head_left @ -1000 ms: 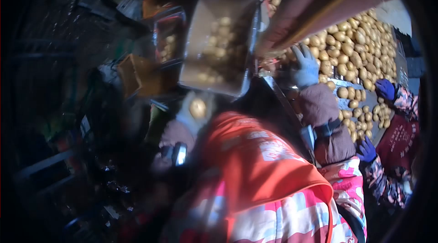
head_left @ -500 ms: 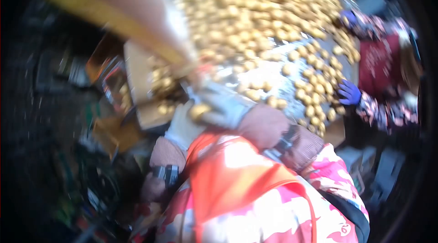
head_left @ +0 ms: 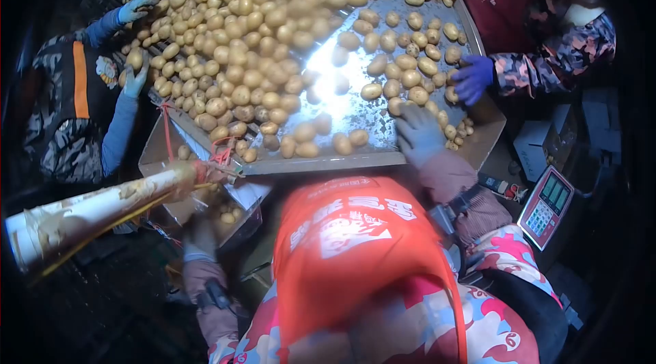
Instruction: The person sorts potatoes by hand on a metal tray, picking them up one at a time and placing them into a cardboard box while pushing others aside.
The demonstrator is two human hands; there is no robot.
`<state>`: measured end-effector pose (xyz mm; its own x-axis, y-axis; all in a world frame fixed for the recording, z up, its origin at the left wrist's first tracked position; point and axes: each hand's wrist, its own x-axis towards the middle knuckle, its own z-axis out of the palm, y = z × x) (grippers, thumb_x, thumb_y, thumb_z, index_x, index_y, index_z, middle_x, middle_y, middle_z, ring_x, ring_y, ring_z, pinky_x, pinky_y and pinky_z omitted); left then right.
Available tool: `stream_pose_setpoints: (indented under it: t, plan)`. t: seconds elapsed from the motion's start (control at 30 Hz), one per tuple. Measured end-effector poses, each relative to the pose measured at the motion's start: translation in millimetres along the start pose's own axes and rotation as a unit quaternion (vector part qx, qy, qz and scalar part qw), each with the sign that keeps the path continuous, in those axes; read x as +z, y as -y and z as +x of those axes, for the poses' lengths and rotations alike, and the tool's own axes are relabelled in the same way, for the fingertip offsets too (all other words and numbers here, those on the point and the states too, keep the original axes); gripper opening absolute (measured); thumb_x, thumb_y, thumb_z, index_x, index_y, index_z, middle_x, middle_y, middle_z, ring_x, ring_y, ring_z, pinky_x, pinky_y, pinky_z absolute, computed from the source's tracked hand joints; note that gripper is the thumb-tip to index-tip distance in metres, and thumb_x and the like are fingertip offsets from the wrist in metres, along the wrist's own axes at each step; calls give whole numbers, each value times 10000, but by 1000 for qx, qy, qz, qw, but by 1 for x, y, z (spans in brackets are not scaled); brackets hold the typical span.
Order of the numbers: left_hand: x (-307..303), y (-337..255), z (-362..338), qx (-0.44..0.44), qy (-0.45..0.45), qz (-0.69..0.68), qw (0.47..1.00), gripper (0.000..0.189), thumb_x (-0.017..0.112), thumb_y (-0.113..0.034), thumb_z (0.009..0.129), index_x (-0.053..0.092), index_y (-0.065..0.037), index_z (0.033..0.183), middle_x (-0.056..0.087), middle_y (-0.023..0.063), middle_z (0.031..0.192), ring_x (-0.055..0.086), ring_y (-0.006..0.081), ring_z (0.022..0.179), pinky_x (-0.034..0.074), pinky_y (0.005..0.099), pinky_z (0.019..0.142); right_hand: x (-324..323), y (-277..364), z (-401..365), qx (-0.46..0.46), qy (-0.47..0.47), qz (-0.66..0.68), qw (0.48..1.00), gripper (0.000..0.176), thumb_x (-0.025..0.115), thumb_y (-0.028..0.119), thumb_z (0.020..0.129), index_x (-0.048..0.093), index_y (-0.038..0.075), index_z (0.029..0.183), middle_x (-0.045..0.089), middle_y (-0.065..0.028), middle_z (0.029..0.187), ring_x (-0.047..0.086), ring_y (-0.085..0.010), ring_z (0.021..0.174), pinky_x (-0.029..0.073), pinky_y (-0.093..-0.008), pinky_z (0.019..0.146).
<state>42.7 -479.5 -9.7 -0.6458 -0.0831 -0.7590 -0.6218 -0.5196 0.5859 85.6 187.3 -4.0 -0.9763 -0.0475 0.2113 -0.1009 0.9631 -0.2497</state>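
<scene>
My right hand, in a pale grey glove, reaches over the front rim of a metal sorting table. Its fingers are stretched out and touch or nearly touch the loose potatoes on the right side. My left hand, also gloved, is low at the left beside a cardboard box with potatoes inside. Blur and shadow hide those fingers. A large heap of potatoes covers the table's left and far parts.
A white-wrapped pole juts in from the left, tied with red string near the table corner. One co-worker's purple glove is among potatoes at right; another's blue glove holds a potato at left. A red scale stands lower right.
My hands were close together near the box, with a potato at them. Now my right hand has moved right over the table, and my left is lower beside the box. The view has turned.
</scene>
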Motion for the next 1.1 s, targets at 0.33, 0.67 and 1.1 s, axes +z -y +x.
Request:
stream_pose_setpoints:
  t: [0.33, 0.67, 1.1]
  plan:
    - [277, 99, -28, -135, 140, 173, 966, 525, 480, -436, 1039, 549, -21, 1353, 693, 152, 1164, 688, 174, 817, 571, 260, 661, 6, -144, 131, 42, -110, -28, 993, 385, 630, 269, 891, 635, 93, 1234, 615, -171, 1271, 578, -371, 1141, 458, -467, 995]
    - [344, 132, 3, -170, 92, 230, 954, 568, 398, -483, 1050, 550, -8, 1322, 692, 203, 1146, 684, 257, 763, 569, 321, 628, -1, -48, 44, 67, 47, 56, 995, 570, 703, 192, 787, 560, 114, 1334, 476, -161, 1415, 490, -431, 1201, 415, -552, 992]
    - [355, 128, 6, -155, 41, 257, 953, 489, 424, -436, 1049, 570, -7, 1234, 717, 189, 1001, 691, 290, 691, 505, 325, 482, 35, -85, 232, 73, 108, 55, 990, 395, 597, 154, 914, 595, 167, 1309, 644, -185, 1201, 620, -380, 1119, 504, -437, 940]
